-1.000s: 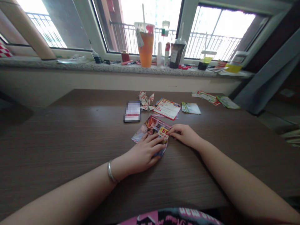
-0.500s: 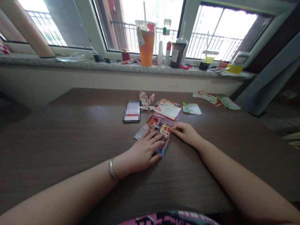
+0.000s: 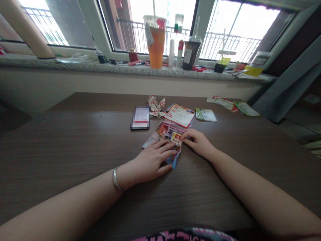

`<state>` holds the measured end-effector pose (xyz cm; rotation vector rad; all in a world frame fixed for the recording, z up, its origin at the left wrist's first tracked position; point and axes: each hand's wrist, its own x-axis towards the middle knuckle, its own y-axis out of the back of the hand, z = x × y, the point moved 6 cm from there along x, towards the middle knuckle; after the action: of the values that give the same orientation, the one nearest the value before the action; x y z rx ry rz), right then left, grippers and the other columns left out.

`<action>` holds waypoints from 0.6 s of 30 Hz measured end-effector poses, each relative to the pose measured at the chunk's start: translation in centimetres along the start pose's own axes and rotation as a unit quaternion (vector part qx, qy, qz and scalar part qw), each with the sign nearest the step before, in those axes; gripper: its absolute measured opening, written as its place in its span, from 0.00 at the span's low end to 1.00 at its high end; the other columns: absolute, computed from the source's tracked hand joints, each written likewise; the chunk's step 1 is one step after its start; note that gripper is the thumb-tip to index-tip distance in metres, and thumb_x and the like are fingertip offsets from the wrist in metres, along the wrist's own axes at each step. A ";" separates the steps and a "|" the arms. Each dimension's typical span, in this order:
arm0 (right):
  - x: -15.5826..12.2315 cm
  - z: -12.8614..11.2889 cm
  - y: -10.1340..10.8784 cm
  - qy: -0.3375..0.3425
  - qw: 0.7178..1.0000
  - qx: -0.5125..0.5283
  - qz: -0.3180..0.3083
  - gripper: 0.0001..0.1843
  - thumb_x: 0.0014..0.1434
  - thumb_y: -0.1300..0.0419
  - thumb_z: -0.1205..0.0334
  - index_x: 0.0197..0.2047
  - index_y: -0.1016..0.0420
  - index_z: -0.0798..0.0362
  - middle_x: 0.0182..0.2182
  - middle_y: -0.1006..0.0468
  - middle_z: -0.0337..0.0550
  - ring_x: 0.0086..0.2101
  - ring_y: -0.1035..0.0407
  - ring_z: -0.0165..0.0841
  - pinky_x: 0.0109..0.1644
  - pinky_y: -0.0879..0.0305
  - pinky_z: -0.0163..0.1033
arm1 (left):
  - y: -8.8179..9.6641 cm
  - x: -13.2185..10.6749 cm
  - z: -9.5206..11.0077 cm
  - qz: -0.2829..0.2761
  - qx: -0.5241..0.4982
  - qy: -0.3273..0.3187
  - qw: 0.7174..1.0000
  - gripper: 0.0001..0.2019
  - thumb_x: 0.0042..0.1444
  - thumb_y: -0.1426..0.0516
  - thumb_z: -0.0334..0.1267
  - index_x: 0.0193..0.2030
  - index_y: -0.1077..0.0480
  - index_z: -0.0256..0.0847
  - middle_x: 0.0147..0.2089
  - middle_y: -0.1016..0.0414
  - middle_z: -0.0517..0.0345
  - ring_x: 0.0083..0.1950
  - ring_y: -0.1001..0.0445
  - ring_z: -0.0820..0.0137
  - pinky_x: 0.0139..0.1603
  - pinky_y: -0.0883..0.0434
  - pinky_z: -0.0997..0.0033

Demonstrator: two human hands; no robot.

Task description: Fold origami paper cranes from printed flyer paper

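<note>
A colourful printed leaflet [image 3: 167, 129], folded to a pointed shape, lies on the dark wooden table [image 3: 100, 160]. My left hand [image 3: 155, 160] rests flat across its lower part with the fingers spread, hiding some of the print. A silver bangle [image 3: 116, 179] circles that wrist. At the leaflet's right edge, beside a yellow price patch, my right hand [image 3: 198, 141] pinches the paper between thumb and fingertips. Just beyond the leaflet are more printed sheets [image 3: 181, 115] and a folded paper figure [image 3: 156, 106] with red stripes.
A phone [image 3: 140, 117] with a blurred screen lies left of the paper figure. To the right are a stack of cards [image 3: 206, 114] and several leaflets [image 3: 247, 108]. An orange drink cup [image 3: 156, 43] and a dark drink cup [image 3: 190, 53] stand on the windowsill [image 3: 120, 69].
The view has tilted and shifted slightly. Both hands keep nearly the same places on the leaflet, and I see no clear change in its folds.
</note>
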<state>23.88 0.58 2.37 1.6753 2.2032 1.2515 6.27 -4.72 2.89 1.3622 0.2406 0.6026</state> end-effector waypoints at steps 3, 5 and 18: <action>0.0 -0.1 0.0 0.003 1.000 -0.007 0.006 0.04 0.60 0.41 0.64 0.34 0.25 0.49 0.36 0.22 0.41 0.41 0.28 0.34 0.49 0.33 0.42 | 0.2 0.1 0.1 0.006 -0.007 -0.002 1.000 0.24 0.61 0.44 0.46 0.63 0.37 0.46 0.69 0.41 0.54 0.70 0.47 0.56 0.70 0.47 0.50; -0.1 -0.4 -0.1 0.016 1.000 -0.021 0.003 0.04 0.60 0.41 0.65 0.34 0.25 0.49 0.35 0.22 0.41 0.40 0.28 0.34 0.49 0.33 0.42 | 0.3 0.1 0.2 0.008 -0.010 -0.001 1.000 0.23 0.60 0.44 0.45 0.61 0.36 0.45 0.68 0.40 0.53 0.70 0.47 0.56 0.70 0.46 0.50; -0.4 -0.9 0.0 0.061 0.997 -0.049 -0.004 0.07 0.61 0.43 0.67 0.37 0.24 0.49 0.42 0.23 0.44 0.46 0.30 0.35 0.53 0.33 0.43 | 0.4 0.5 0.6 -0.014 -0.010 -0.011 1.000 0.19 0.59 0.45 0.39 0.58 0.35 0.42 0.67 0.38 0.53 0.69 0.44 0.58 0.70 0.47 0.52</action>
<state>23.55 -0.25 2.78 1.5922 2.1723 1.4701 6.86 -4.89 3.48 1.3442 0.2351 0.5656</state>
